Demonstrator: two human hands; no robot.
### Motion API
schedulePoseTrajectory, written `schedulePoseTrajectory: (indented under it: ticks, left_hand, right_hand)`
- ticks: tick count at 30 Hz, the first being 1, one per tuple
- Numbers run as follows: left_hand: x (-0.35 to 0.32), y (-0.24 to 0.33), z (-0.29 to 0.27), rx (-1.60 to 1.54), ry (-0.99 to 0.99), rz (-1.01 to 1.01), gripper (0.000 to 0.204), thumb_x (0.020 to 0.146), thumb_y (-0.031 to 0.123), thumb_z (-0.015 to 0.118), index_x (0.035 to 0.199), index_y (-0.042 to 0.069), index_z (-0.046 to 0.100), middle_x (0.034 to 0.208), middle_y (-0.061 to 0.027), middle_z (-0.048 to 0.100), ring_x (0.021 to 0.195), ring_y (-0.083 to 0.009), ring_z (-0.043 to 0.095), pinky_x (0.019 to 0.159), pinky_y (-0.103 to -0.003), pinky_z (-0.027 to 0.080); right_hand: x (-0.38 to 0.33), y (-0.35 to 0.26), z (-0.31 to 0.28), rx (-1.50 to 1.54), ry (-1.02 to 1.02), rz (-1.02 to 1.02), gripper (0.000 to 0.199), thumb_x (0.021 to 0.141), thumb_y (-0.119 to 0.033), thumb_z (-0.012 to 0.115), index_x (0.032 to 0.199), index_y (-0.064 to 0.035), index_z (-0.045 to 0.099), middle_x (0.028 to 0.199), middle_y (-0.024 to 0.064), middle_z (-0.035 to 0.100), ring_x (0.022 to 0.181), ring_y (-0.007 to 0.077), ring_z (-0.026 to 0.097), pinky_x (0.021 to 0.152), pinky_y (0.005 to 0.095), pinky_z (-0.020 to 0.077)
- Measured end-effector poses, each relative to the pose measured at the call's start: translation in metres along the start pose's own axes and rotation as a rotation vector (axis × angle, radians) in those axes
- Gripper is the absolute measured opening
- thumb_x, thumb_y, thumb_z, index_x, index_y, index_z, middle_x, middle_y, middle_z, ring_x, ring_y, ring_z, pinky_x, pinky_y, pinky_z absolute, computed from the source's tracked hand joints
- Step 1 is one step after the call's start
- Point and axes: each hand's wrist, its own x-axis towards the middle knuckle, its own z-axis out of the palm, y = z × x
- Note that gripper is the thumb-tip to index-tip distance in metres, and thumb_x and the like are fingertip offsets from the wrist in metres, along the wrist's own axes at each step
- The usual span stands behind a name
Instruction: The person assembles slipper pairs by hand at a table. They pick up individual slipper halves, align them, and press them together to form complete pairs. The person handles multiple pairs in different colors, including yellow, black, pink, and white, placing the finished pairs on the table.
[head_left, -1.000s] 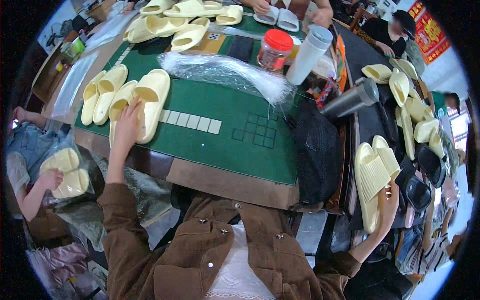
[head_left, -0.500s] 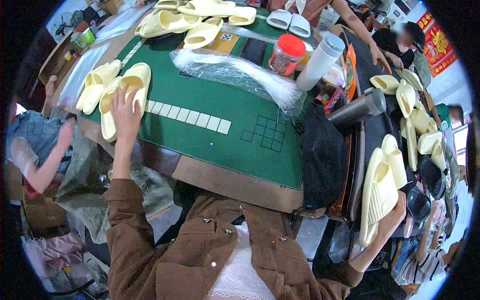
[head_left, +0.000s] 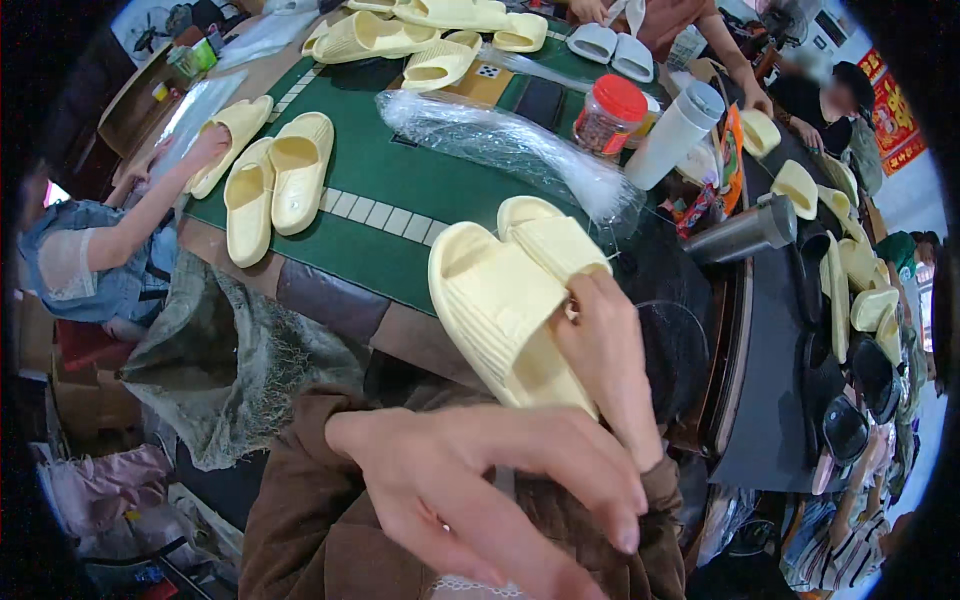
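A pair of cream ribbed slippers (head_left: 500, 300) is gripped in my right hand (head_left: 606, 335) over the near edge of the green-topped table. The slippers lie side by side, tilted, with their toes toward me hidden behind my left hand (head_left: 480, 480). That left hand is in the foreground, fingers stretched out and apart, with nothing in it. Another cream pair, one slipper (head_left: 300, 170) beside the other (head_left: 249, 205), stands on the table to the left. Farther left, a co-worker's hand (head_left: 208, 146) is on a cream slipper (head_left: 236, 135).
Several cream slippers (head_left: 370, 38) are at the far end of the table (head_left: 370, 240). A clear plastic bundle (head_left: 500, 140), a red-lidded jar (head_left: 610, 112), a white bottle (head_left: 675, 135) and a steel tumbler (head_left: 745, 230) stand to the right. More slippers (head_left: 870, 260) sit on a black surface; a sack (head_left: 220, 350) hangs left.
My right hand has brought the slippers from the right side to the middle. My left hand has let go of the pair at left and come back toward me. The co-worker has reached the far-left slippers.
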Motion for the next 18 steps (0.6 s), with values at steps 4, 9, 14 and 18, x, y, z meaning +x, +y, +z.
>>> schedulePoseTrajectory:
  ticks: [4, 9, 14, 18]
  left_hand:
    - [-0.003, -0.01, 0.019, -0.329, 0.023, 0.044, 0.028, 0.094, 0.023, 0.064, 0.12, 0.012, 0.06, 0.126, -0.0315, 0.051, 0.113, -0.0521, 0.051, 0.088, -0.056, 0.049]
    - [0.001, -0.023, 0.032, -0.399, 0.049, 0.235, 0.029, 0.097, 0.023, 0.059, 0.119, 0.005, 0.061, 0.122, -0.0343, 0.051, 0.106, -0.0501, 0.054, 0.087, -0.058, 0.049]
    - [0.017, -0.056, 0.046, -0.358, 0.152, 0.59, 0.029, 0.095, 0.018, 0.058, 0.109, -0.006, 0.068, 0.118, -0.0313, 0.052, 0.1, -0.0392, 0.06, 0.09, -0.051, 0.05]
    - [0.014, -0.041, 0.052, -0.476, 0.147, 0.364, 0.031, 0.095, 0.018, 0.057, 0.114, -0.005, 0.064, 0.12, -0.0322, 0.05, 0.105, -0.0442, 0.057, 0.091, -0.054, 0.048]
  right_hand:
    - [0.003, 0.019, 0.039, 0.054, -0.036, 0.055, 0.016, 0.083, -0.012, 0.066, 0.086, 0.0039, 0.062, 0.088, 0.0231, 0.06, 0.076, 0.0406, 0.063, 0.067, 0.048, 0.0514]
    - [-0.001, 0.019, 0.043, 0.086, -0.045, 0.067, 0.022, 0.084, -0.016, 0.068, 0.086, 0.0046, 0.062, 0.09, 0.0223, 0.06, 0.08, 0.0398, 0.062, 0.069, 0.0463, 0.0507]
    - [-0.015, 0.018, 0.013, 0.133, -0.098, 0.066, 0.016, 0.087, -0.01, 0.066, 0.095, 0.0038, 0.064, 0.089, 0.0184, 0.061, 0.065, 0.029, 0.062, 0.059, 0.0379, 0.05]
    - [-0.029, 0.017, -0.027, 0.313, -0.09, 0.071, 0.024, 0.089, 0.005, 0.056, 0.111, 0.0025, 0.065, 0.082, 0.0119, 0.06, 0.053, 0.0133, 0.057, 0.052, 0.0263, 0.0464]
